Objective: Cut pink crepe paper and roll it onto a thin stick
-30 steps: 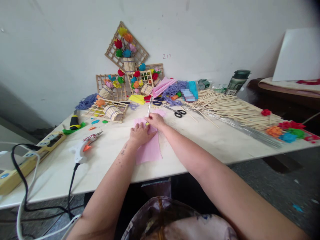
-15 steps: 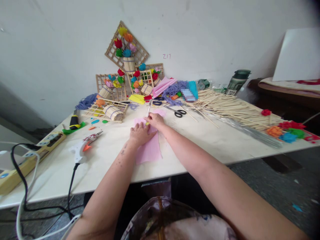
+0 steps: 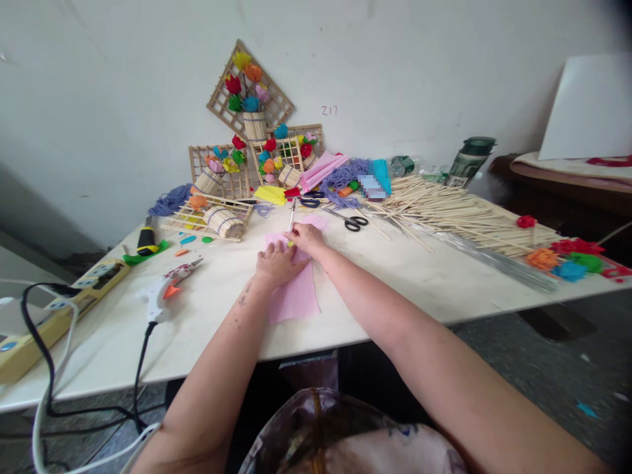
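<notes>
A sheet of pink crepe paper (image 3: 295, 299) lies on the table in front of me. My left hand (image 3: 279, 264) rests flat on it with the fingers spread, pressing on the paper. Pinched in my right hand (image 3: 307, 238) is a pen (image 3: 293, 214), held upright with its lower end at the paper. A small yellow piece (image 3: 291, 243) shows between the two hands, partly covered by fingers; its full shape is hidden. Black-handled scissors (image 3: 353, 222) lie to the right of my right hand.
A white glue gun (image 3: 158, 296) lies at left, near a power strip (image 3: 54, 316). Bamboo lattice panels with paper flowers (image 3: 222, 174) stand at the back. Bamboo sticks (image 3: 464, 210), clear rods (image 3: 498, 260) and paper flowers (image 3: 543, 259) spread to the right. A bottle (image 3: 471, 161) stands behind.
The pen's upper end has tipped slightly to the left. Both hands stay in about the same place on the pink paper.
</notes>
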`<state>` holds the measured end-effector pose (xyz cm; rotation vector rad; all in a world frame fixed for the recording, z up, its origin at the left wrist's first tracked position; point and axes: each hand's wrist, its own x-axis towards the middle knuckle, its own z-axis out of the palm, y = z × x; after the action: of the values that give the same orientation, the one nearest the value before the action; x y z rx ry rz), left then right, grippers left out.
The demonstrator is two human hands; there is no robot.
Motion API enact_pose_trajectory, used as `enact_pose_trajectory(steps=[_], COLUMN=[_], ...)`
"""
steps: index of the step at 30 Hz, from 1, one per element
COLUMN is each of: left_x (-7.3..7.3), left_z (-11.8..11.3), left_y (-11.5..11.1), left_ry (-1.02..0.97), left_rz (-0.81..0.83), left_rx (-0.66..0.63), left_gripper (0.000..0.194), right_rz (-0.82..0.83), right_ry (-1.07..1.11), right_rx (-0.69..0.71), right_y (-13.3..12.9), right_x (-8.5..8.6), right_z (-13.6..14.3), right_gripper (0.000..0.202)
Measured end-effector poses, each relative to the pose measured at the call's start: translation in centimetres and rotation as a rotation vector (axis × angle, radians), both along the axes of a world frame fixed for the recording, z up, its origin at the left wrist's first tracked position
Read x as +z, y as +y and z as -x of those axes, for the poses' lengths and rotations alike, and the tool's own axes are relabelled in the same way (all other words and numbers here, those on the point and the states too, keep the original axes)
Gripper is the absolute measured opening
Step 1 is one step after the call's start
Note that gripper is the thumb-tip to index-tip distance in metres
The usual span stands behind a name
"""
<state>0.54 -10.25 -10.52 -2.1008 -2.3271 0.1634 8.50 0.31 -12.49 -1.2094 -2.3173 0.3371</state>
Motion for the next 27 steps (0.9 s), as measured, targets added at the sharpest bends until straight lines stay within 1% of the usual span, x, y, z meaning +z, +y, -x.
enact_pose_trajectory(steps=[27], left_x=[-0.32], left_z=[0.21], left_y=[0.20], left_ry=[-0.003], left_rz=[-0.005], left_rx=[0.001], left_gripper=[0.074], right_rz=[-0.016], right_ry=[-0.021], right_rx=[-0.013], right_y=[-0.17], right_x=[0.05], right_z=[0.02], right_gripper=[0.037])
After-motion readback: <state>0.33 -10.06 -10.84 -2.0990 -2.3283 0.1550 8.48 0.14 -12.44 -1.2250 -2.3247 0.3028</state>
